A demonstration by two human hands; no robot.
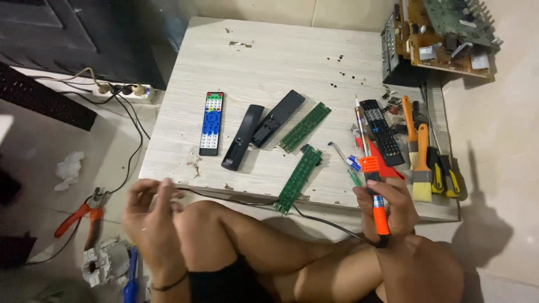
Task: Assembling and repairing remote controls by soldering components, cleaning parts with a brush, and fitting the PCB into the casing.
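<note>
- Pale wooden table (269, 62) sits low on the floor, with the person's knees drawn up against its near edge.
- Left hand (150, 216) pinches the black cord (236, 199), which trails rightward from that grip.
- Green circuit board (298, 178) lies lengthwise between both hands, nearer the right.
- Right hand (390, 207) wraps around the orange soldering iron (370, 168), tip pointing away, up-table.

Soft, even indoor light falls on my worktop (269, 62), no glare. A dark shadow lies on the floor at right; the left edge is dim and blurry.
</note>
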